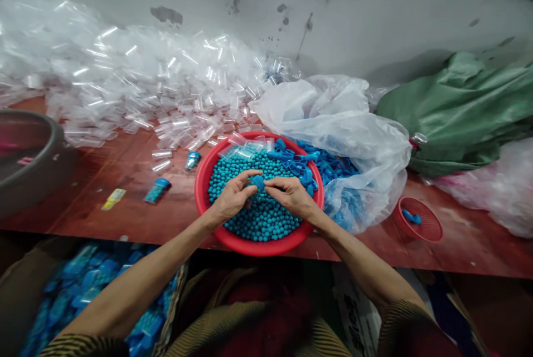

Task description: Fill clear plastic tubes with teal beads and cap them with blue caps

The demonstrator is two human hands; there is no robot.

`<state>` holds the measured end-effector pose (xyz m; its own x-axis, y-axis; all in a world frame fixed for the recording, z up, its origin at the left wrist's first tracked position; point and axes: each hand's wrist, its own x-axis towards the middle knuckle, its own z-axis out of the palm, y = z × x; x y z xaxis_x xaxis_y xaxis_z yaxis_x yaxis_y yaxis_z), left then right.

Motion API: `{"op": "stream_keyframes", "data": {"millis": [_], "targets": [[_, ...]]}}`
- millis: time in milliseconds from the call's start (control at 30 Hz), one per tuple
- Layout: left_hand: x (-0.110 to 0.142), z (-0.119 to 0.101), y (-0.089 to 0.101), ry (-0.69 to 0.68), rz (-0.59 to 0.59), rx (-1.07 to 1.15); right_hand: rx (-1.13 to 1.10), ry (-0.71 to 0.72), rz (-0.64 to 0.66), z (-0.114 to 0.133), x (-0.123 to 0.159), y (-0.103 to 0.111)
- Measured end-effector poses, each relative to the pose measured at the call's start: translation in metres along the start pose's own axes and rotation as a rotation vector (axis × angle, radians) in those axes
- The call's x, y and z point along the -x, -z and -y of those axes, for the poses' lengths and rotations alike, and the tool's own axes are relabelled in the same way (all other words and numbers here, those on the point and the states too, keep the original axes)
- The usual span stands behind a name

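Note:
A red bowl (202, 179) full of small teal beads (262, 218) sits at the near edge of a red-brown table. Both my hands meet over its middle. My left hand (231, 199) and my right hand (291, 195) pinch a small blue-capped clear tube (258, 181) between their fingertips, just above the beads. Clear empty tubes (239, 149) and loose blue caps (297, 165) lie at the bowl's far rim.
A big heap of clear tubes (137, 90) covers the far left of the table (125, 207). Two filled tubes (157, 190) lie left of the bowl. A plastic bag of blue caps (345, 140), a small red basket (418, 221), green cloth (466, 107), a grey basin (31, 157) and a box of filled tubes (83, 285) surround it.

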<state>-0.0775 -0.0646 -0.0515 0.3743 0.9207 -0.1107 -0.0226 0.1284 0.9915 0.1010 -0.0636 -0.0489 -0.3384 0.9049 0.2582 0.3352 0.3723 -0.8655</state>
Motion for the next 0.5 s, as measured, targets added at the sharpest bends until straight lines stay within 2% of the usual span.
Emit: {"op": "stream_keyframes", "data": {"millis": [200, 367, 433, 500], "targets": [[0.0, 0.006, -0.001, 0.0, 0.021, -0.006, 0.037, 0.054, 0.099, 0.001, 0.002, 0.005], [-0.002, 0.005, 0.001, 0.032, -0.076, -0.028, 0.029, 0.056, -0.02, -0.01, 0.005, -0.014], [-0.002, 0.002, 0.003, 0.042, -0.069, -0.045, 0.001, 0.073, -0.005, -0.013, 0.003, -0.011], [-0.002, 0.001, 0.005, 0.052, -0.024, -0.076, -0.028, 0.095, 0.059, -0.013, -0.001, 0.003]]}}
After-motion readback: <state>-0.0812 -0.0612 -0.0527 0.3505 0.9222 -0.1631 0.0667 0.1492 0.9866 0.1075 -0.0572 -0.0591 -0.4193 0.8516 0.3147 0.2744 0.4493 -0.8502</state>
